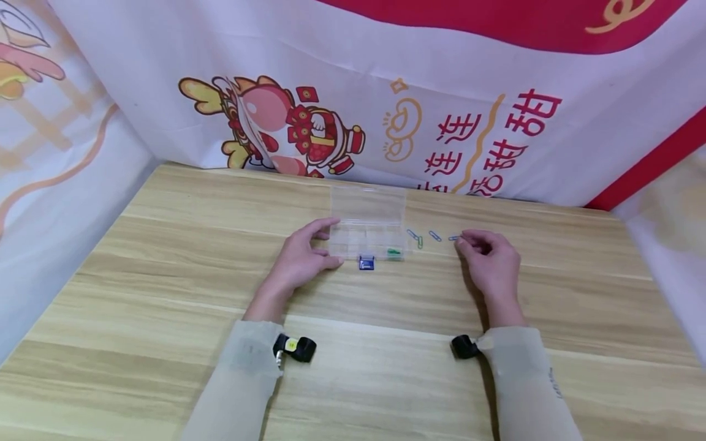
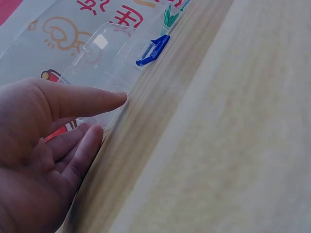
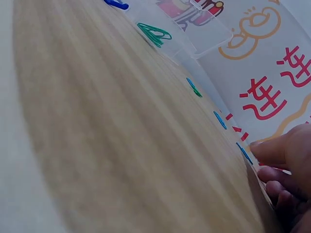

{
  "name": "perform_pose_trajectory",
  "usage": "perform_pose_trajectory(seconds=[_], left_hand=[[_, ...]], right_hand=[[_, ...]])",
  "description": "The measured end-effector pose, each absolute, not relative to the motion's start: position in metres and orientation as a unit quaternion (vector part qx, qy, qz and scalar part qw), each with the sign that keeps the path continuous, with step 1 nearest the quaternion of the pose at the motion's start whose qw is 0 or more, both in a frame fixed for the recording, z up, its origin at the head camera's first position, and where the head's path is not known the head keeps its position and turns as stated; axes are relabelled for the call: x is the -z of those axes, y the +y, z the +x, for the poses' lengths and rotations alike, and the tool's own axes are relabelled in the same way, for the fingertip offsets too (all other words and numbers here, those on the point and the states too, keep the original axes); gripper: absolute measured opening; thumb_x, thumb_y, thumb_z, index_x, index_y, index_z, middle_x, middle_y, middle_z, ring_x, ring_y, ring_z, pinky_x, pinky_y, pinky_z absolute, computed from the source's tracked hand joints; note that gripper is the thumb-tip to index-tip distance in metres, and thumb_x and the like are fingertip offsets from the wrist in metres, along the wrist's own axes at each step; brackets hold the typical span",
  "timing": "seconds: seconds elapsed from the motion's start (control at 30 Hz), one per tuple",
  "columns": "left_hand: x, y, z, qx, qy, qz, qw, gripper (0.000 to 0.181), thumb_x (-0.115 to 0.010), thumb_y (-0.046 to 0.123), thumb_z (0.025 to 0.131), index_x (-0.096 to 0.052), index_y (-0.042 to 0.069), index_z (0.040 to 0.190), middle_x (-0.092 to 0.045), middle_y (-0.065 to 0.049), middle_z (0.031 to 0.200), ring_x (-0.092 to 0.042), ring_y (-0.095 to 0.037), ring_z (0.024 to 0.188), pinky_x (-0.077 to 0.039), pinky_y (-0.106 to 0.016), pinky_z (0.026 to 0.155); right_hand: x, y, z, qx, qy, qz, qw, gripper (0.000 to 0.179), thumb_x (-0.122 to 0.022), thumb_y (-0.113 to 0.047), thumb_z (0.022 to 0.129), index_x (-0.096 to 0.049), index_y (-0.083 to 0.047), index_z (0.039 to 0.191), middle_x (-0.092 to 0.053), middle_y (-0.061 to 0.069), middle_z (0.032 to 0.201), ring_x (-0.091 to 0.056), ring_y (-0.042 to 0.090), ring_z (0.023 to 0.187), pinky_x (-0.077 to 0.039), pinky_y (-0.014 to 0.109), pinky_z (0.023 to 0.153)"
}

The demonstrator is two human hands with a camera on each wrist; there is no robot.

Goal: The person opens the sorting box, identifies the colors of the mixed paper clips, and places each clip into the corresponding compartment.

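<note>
A clear plastic compartment box (image 1: 366, 240) lies on the table with its lid (image 1: 368, 205) raised at the back and a blue latch (image 1: 366, 263) in front. My left hand (image 1: 300, 254) holds the box's left end, thumb at the front corner and fingers toward the back. Green paper clips (image 3: 154, 34) sit in the front right compartment. Right of the box, my right hand (image 1: 493, 260) pinches the end of a blue paper clip (image 1: 454, 238) close to the tabletop. Another blue paper clip (image 1: 435, 236) lies between that hand and the box.
Beside the box's right end, a blue paper clip (image 1: 412, 234) and a green paper clip (image 1: 420, 242) lie close together. Behind the wooden table (image 1: 364, 380) hangs a printed white cloth (image 1: 353, 73), near the raised lid. Dark cameras are strapped to both wrists.
</note>
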State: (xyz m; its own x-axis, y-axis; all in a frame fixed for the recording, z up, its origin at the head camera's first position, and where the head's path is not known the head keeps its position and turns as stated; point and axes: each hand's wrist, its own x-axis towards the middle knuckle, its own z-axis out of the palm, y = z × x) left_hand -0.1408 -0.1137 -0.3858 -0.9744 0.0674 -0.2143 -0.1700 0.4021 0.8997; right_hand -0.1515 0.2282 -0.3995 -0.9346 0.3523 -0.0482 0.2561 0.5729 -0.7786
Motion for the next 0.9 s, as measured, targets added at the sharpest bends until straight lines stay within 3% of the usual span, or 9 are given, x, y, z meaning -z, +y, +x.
perform_pose_trajectory(seconds=[0.43, 0.9], left_hand=[[0.3858, -0.1133, -0.1407, -0.549, 0.828, -0.035, 0.108, 0.083, -0.087, 0.001, 0.085, -0.057, 0.032, 0.156, -0.058, -0.010, 0.149, -0.068, -0.034, 0.121, -0.060, -0.044, 0.106], [0.3864, -0.1142, -0.1412, -0.545, 0.830, -0.038, 0.112, 0.082, -0.088, 0.003, 0.086, -0.057, 0.035, 0.155, -0.057, -0.010, 0.150, -0.068, -0.033, 0.122, -0.059, -0.045, 0.107]], right_hand=[[0.4014, 0.2260, -0.1614, -0.370, -0.913, -0.161, 0.057, 0.024, -0.071, -0.026, 0.104, -0.076, -0.008, 0.119, -0.065, 0.014, 0.121, -0.058, 0.030, 0.107, -0.042, 0.034, 0.088], [0.3965, 0.2264, -0.1606, -0.355, -0.922, -0.153, 0.004, 0.026, -0.065, -0.026, 0.108, -0.072, -0.006, 0.122, -0.061, 0.014, 0.121, -0.057, 0.030, 0.106, -0.042, 0.035, 0.087]])
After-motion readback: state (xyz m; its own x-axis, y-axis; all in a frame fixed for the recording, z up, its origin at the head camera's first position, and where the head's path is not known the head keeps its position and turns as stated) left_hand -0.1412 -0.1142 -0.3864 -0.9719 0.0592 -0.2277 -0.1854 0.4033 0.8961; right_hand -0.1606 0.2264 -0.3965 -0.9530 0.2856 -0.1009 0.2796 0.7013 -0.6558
